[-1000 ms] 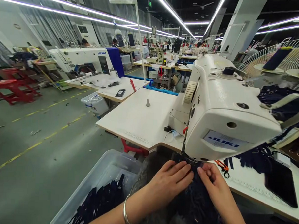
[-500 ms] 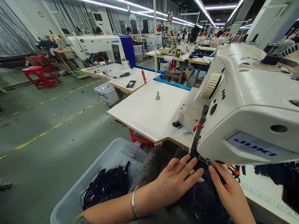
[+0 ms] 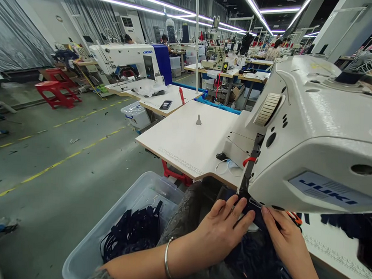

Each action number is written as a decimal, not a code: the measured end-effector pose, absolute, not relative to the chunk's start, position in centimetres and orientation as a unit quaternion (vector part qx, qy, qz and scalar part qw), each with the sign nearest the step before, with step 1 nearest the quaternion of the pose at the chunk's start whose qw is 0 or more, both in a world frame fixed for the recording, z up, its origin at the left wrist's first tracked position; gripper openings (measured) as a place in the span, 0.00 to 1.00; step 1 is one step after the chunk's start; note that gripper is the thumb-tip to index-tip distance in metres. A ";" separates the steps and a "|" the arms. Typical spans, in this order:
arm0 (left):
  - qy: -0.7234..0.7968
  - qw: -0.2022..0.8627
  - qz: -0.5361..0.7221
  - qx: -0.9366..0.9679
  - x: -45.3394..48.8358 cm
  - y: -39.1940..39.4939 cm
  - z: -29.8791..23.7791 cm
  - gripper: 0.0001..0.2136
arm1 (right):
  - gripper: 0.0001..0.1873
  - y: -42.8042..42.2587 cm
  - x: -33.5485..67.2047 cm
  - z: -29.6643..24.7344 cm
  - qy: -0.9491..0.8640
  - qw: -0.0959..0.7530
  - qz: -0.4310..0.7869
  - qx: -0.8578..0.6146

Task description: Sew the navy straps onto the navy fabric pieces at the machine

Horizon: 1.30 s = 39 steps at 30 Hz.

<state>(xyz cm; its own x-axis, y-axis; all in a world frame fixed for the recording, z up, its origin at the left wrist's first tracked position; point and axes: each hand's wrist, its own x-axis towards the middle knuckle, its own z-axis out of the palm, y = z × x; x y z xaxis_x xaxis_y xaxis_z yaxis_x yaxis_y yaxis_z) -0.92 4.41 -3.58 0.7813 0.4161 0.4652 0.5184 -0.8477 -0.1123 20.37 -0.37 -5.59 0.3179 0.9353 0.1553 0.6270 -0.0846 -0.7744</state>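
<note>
At the needle end of the white JUKI sewing machine [image 3: 320, 162], both hands are on a piece of dark navy fabric [image 3: 259, 220]. My left hand [image 3: 222, 231] lies flat on it from the left, its fingers stretched and slightly spread beside the presser area. A silver bangle circles that wrist. To the right, my right hand [image 3: 288, 236] pinches the fabric between thumb and fingers, close under the machine head. The machine head and my fingers hide part of the stitching spot. More navy material [image 3: 257, 258] hangs below, over my lap.
A clear plastic bin [image 3: 86, 238] with navy strips [image 3: 135, 228] stands at lower left. The white machine table [image 3: 186, 135] carries a small grey peg [image 3: 198, 120]. Orange-handled scissors [image 3: 294, 218] lie right of my right hand. Red stools [image 3: 57, 93] stand across the aisle.
The view has turned slightly left, so the machine and tables appear shifted a little to the right. Both hands keep nearly the same hold and place on the fabric.
</note>
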 end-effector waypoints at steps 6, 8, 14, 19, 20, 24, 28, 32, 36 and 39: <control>-0.247 0.110 -0.232 -0.934 -0.8 4.5 -3.7 0.19 | 0.20 -0.4 20.4 -5.6 -0.541 0.397 0.199 -0.714; -0.248 0.115 -0.232 -0.934 -0.8 4.5 -3.7 0.19 | 0.20 -0.4 20.4 -5.7 -0.545 0.395 0.194 -0.714; -0.259 0.116 -0.236 -0.929 -0.6 4.3 -4.1 0.19 | 0.19 0.0 20.3 -5.8 -0.553 0.391 0.178 -0.714; -0.277 0.124 -0.289 -0.908 -0.2 4.3 -5.0 0.18 | 0.19 0.7 19.1 -5.4 -0.560 0.431 0.159 -0.689; -0.278 0.123 -0.301 -0.904 -0.1 4.4 -5.1 0.17 | 0.19 0.8 18.8 -5.3 -0.558 0.443 0.158 -0.684; -0.291 0.125 -0.341 -0.885 0.2 4.8 -5.4 0.15 | 0.17 0.6 18.1 -6.2 -0.515 0.485 0.170 -0.686; -0.287 0.132 -0.364 -0.876 0.3 4.9 -5.5 0.14 | 0.16 -0.7 19.3 -9.7 -0.520 0.503 0.141 -0.676; -0.286 0.137 -0.362 -0.877 0.3 4.7 -5.5 0.15 | 0.13 -2.5 21.8 -13.1 -0.599 0.405 0.147 -0.675; -0.295 0.130 -0.344 -0.882 0.4 4.6 -5.4 0.15 | 0.13 -4.5 24.6 -13.6 -0.592 0.392 0.155 -0.686; -0.294 0.118 -0.342 -0.885 0.5 4.6 -5.3 0.15 | 0.13 -6.1 26.3 -12.3 -0.562 0.381 0.194 -0.709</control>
<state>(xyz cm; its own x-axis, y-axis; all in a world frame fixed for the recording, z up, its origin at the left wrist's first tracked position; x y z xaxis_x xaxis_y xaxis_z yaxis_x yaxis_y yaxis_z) 0.49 4.61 -5.27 0.5932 0.4384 0.6752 0.6005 -0.7996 -0.0084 26.26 -6.07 -12.33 0.2939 0.9436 0.1527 0.6481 -0.0793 -0.7574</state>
